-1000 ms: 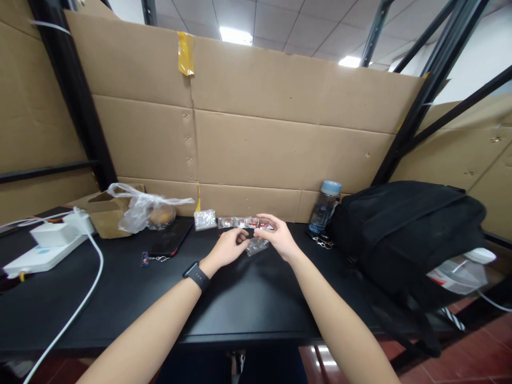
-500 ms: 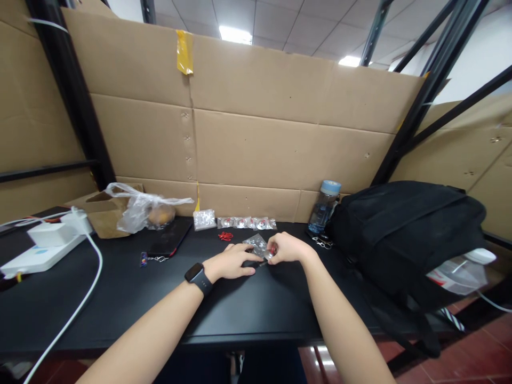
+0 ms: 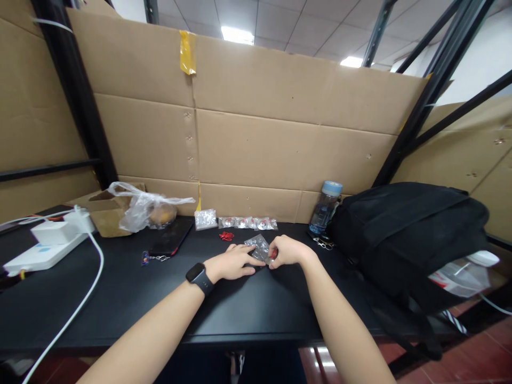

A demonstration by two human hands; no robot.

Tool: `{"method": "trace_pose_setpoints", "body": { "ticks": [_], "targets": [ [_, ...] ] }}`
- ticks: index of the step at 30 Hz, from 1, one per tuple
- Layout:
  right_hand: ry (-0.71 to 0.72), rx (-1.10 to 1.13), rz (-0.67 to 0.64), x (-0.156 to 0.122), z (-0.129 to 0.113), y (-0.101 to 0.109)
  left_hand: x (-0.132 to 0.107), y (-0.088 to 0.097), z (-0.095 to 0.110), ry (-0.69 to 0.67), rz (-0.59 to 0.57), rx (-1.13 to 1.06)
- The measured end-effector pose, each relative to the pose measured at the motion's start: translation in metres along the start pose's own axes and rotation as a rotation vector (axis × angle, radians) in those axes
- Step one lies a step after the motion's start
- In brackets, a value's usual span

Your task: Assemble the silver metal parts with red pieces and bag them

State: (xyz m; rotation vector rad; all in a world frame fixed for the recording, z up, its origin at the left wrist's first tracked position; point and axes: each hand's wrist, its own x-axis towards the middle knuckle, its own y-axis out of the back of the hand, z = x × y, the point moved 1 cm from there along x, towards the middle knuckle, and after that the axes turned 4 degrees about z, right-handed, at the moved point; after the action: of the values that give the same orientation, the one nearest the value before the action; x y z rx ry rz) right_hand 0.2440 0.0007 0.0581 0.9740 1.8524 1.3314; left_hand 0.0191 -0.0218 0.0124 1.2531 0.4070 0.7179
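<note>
A small clear plastic bag (image 3: 258, 245) lies flat on the black table. My left hand (image 3: 234, 262), with a dark watch on the wrist, rests with fingers spread, the fingertips on the bag's lower left part. At the bag's right edge, my right hand (image 3: 288, 250) pinches a small shiny item with a red part (image 3: 273, 255); fingers cover most of it, and I cannot tell whether it is inside the bag. Behind my left hand lies a red cord bundle (image 3: 226, 236). Several packed round items (image 3: 243, 223) stand in a row near the cardboard, beside a stack of clear bags (image 3: 206, 219).
A water bottle (image 3: 325, 208) and a black backpack (image 3: 408, 240) stand on the right. To the left are a black pouch (image 3: 172, 238), a plastic bag with food (image 3: 160, 213), and a power strip (image 3: 48, 253) with a white cable. A cardboard wall (image 3: 280, 144) closes the back.
My right hand has shifted very slightly, with the item staying at the bag's right edge. My left hand keeps its place on the bag. The whole view has moved a little.
</note>
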Motion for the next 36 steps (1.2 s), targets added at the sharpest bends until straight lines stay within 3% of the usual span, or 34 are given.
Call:
{"method": "trace_pose_setpoints", "body": {
  "ticks": [6,17,26,36],
  "targets": [
    [-0.016,-0.005,-0.007,-0.003,0.004,0.005,0.000,0.000,-0.001,0.004,-0.042,0.003],
    [0.032,-0.052,0.258,0.009,-0.010,-0.011,-0.001,-0.001,-0.003,-0.015,-0.027,-0.035],
    [0.101,0.038,0.124,0.009,-0.003,-0.008,-0.001,0.000,-0.003,-0.011,-0.020,-0.049],
    [-0.092,-0.194,0.371,0.019,-0.020,-0.023,-0.001,0.002,-0.004,-0.023,-0.025,-0.059]
  ]
}}
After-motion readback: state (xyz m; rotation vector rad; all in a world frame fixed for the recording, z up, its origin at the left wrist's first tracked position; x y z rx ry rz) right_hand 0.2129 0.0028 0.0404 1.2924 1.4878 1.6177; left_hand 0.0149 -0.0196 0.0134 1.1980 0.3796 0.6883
